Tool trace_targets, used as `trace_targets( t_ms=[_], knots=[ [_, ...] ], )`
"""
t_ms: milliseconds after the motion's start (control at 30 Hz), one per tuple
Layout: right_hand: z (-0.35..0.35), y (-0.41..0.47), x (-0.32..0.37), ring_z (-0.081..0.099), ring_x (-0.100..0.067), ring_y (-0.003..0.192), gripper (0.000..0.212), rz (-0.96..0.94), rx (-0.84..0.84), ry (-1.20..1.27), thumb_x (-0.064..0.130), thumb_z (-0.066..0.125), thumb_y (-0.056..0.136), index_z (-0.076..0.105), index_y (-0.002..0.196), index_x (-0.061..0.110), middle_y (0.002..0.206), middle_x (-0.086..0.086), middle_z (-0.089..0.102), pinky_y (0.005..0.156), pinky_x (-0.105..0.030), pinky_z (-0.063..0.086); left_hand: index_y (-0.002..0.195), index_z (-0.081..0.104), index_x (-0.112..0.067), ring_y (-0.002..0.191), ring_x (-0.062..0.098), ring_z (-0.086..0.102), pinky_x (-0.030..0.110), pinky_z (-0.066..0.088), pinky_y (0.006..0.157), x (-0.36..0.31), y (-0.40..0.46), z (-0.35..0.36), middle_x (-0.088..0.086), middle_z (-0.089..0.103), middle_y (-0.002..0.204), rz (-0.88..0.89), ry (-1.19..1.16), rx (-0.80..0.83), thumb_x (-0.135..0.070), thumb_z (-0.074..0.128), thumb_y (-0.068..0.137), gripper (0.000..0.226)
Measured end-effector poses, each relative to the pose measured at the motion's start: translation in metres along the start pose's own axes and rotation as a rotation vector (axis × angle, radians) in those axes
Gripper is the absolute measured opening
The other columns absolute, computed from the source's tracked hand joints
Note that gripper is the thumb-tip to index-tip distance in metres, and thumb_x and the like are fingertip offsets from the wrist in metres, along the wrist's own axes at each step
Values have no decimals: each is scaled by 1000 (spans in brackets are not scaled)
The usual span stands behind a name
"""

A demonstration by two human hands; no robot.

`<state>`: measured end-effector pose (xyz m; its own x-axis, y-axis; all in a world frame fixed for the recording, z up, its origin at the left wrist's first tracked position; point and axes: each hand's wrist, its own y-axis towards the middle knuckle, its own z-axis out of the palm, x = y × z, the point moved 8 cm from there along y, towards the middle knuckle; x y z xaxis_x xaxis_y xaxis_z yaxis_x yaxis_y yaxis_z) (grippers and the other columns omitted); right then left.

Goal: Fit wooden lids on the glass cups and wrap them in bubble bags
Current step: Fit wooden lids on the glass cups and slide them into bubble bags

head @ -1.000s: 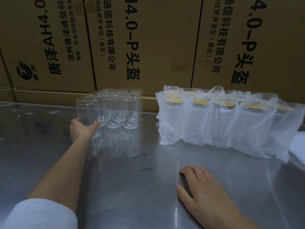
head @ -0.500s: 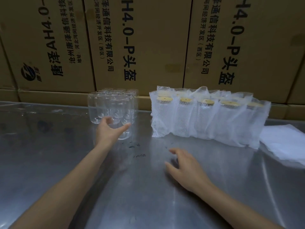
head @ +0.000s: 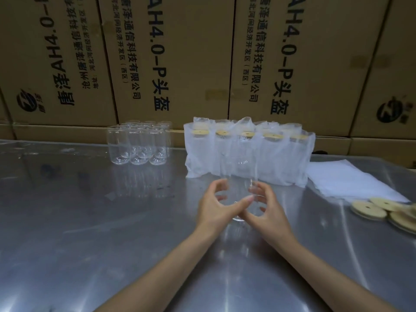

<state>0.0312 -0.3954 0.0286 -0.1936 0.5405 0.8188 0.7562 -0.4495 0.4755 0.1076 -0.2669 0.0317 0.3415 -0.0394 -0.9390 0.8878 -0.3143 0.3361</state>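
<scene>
Standing upright between both hands — left hand (head: 211, 210), right hand (head: 267, 210) grasping it — the glass (head: 239, 176); lids (head: 382, 210) lie right, nearer the right hand.

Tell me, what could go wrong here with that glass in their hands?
The bare glass cup is clear and smooth, gripped low by the left hand and right hand, so it might slip onto the steel table. The wooden lids lie far right near the table's edge; a reach could knock some off.
</scene>
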Motion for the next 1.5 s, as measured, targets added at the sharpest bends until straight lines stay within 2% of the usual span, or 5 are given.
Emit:
trace_targets(
  t_ms=[300,567,833,1200,1500],
  knots=[
    [-47,-13,-14,56,3,101,66,28,-11,5,15,84,69,48,122,26,116,8,58,78,-11,40,119,53,-30,98,-2,57,23,51,84,-6,-27,44,-17,57,113,28,63,15,-44,87,63,66],
    [-45,-14,-14,59,-3,101,86,66,10,37,58,67,42,46,121,30,111,12,56,75,-11,42,119,50,-33,101,-3,54,16,46,78,-2,-29,45,-18,55,114,37,76,50,-45,84,66,64],
    [-41,-13,-29,54,-17,110,70,138,103,51,10,83,70,42,123,30,118,4,48,88,-30,49,125,46,-35,109,-3,51,29,50,93,3,-30,54,-19,51,119,18,85,146,-53,78,58,75],
    [-54,-7,-35,51,-7,110,63,332,336,313,18,53,60,48,122,30,125,3,49,81,-20,44,125,44,-35,112,2,50,28,48,95,3,-32,55,-10,49,127,1,56,231,-45,84,64,73],
    [-153,9,-79,38,-30,128,47,366,-220,-595,15,55,87,50,133,8,135,-13,50,100,-40,36,123,44,-35,110,-1,50,11,43,80,-3,-36,53,-12,48,130,-2,62,232,-56,73,55,76]
  ],
)
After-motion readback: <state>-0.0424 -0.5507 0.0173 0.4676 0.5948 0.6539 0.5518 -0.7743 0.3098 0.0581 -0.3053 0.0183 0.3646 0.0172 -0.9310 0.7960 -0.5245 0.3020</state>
